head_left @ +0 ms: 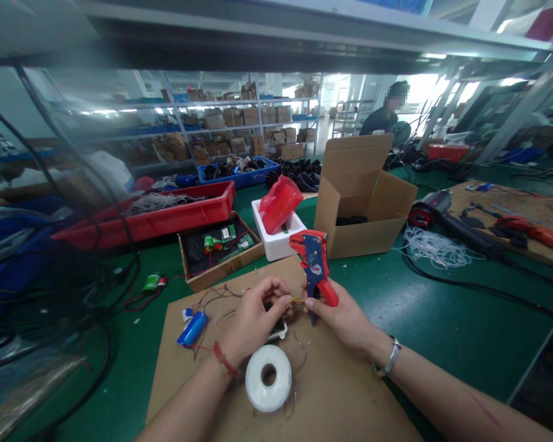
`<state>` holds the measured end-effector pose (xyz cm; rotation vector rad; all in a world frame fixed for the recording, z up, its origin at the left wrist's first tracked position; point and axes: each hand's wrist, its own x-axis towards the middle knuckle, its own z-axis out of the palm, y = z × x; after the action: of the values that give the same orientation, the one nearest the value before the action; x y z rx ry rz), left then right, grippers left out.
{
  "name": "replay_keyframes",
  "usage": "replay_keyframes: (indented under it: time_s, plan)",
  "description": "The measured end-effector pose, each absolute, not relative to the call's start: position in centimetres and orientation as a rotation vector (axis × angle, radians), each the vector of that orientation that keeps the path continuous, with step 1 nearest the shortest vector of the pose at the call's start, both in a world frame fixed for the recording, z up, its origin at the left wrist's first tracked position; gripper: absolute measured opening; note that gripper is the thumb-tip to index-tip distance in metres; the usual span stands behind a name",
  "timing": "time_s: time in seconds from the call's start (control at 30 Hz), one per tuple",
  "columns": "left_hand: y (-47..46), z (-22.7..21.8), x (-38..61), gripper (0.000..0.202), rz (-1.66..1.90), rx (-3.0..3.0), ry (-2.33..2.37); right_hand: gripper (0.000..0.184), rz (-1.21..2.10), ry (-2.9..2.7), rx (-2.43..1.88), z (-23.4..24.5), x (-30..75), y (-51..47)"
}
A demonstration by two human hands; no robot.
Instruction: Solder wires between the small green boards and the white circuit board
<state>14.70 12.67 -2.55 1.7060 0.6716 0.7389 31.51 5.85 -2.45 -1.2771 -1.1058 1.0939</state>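
Note:
My right hand (343, 316) is closed around a red and blue wire stripper (317, 261), its jaws pointing up and to the left. A few thin yellowish wires (296, 301) run between my two hands. My left hand (258, 316) pinches their left end, while my right fingertips touch the other end beside the tool. Partly hidden under my left hand is a small device with a pale frame (279, 333). A white roll (268, 378) lies on the cardboard sheet (345, 393) below my hands. Left of them rests a blue cylindrical battery (192, 328) with thin wires.
Behind my hands stand a carton tray (225, 265) with circuit boards, a white foam box (276, 247) holding red bubble wrap (280, 205), and an open cardboard box (364, 239). A heat gun (431, 209) lies at right, a red bin (188, 218) at left. A person (384, 113) sits farther back.

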Motion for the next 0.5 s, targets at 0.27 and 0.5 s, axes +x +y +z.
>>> replay_keyframes:
  time_s: [0.27, 0.5]
  plan:
    - [12.49, -2.33, 14.83, 0.013, 0.771, 1.645, 0.673, 0.029, 1.068, -1.084, -1.292, -2.56, 31.48, 5.86]
    - [12.43, -1.94, 14.58, 0.024, 0.784, 1.672, 0.709, 0.031, 1.066, -1.07, -1.292, -2.72, 31.48, 5.8]
